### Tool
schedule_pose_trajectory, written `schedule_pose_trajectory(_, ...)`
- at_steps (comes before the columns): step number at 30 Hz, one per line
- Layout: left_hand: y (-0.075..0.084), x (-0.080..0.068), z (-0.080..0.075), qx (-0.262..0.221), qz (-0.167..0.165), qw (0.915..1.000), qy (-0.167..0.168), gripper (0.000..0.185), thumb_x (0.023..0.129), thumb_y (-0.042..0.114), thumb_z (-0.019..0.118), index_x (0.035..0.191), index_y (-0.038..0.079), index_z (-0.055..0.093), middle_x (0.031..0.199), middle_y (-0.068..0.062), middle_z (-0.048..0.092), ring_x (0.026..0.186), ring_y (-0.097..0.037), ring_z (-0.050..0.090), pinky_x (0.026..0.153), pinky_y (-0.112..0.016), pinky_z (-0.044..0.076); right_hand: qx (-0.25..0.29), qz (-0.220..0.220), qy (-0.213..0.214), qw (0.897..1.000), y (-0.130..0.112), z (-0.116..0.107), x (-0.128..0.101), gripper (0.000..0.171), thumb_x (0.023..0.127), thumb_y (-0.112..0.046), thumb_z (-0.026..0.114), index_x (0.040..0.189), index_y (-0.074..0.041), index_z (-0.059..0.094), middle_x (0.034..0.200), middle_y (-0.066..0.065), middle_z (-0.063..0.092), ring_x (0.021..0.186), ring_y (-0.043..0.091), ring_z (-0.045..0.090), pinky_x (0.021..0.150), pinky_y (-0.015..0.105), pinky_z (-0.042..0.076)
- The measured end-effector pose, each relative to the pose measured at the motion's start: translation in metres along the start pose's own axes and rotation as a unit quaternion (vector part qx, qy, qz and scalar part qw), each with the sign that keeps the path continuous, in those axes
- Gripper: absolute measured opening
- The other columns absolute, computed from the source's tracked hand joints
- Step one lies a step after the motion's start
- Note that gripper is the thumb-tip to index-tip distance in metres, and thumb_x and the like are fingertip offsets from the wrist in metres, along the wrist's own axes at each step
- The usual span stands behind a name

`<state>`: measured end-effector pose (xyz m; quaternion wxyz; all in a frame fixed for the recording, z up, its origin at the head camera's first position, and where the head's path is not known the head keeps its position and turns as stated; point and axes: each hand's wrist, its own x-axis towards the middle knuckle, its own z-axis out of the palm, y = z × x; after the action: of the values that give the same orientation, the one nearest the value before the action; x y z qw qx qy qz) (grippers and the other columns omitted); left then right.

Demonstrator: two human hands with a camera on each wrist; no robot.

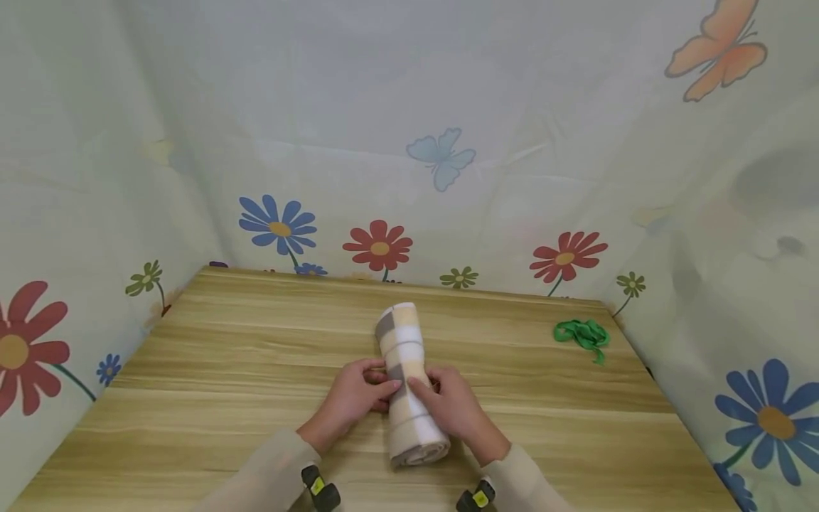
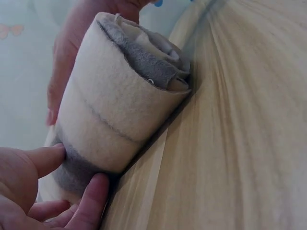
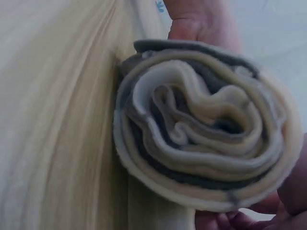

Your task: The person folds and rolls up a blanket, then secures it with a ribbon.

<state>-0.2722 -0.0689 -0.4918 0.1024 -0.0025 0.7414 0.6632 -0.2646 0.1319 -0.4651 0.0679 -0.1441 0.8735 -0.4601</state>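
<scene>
A rolled-up checked fleece cloth [image 1: 409, 411] in beige, white and grey lies lengthwise on the wooden table, pointing away from me. My left hand [image 1: 350, 397] grips its left side, thumb on top and fingers low along the flank. From the right side my right hand [image 1: 456, 407] holds it, thumb also on top; its other fingers are mostly hidden. In the left wrist view, the left thumb and fingers press into a grey patch of the fleece cloth [image 2: 105, 100]. The right wrist view faces the near end of the fleece cloth [image 3: 201, 158], showing its spiral layers.
A crumpled green ribbon [image 1: 582, 334] lies toward the table's far right corner. The wooden table [image 1: 256, 327] meets a hanging sheet [image 1: 320, 107] printed with flowers and butterflies at the back and both sides.
</scene>
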Motion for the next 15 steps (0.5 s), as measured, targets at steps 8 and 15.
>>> schedule_pose_trajectory(8, 0.0, 0.01, -0.002, 0.006, -0.01, 0.9988, 0.047, 0.052, 0.09, 0.018, 0.08, 0.133, -0.005, 0.062, 0.11, -0.016, 0.075, 0.078, -0.018, 0.073, 0.066, -0.035, 0.062, 0.053, 0.045, 0.028, 0.997, 0.012, 0.005, 0.011, 0.035, 0.102, -0.03, 0.064, 0.114, 0.003, 0.072, 0.097, 0.014, 0.075, 0.082, 0.017, 0.069, 0.072, 0.033, 0.057)
schedule_pose_trajectory(15, 0.0, 0.017, -0.004, 0.009, -0.017, 0.9975, 0.067, 0.046, 0.088, 0.022, 0.082, 0.124, -0.003, 0.068, 0.102, -0.013, 0.076, 0.07, -0.015, 0.07, 0.062, -0.033, 0.06, 0.081, 0.078, 0.034, 0.993, 0.013, 0.006, 0.016, 0.041, 0.102, -0.038, 0.062, 0.105, 0.002, 0.072, 0.092, 0.012, 0.076, 0.079, 0.017, 0.069, 0.069, 0.032, 0.057)
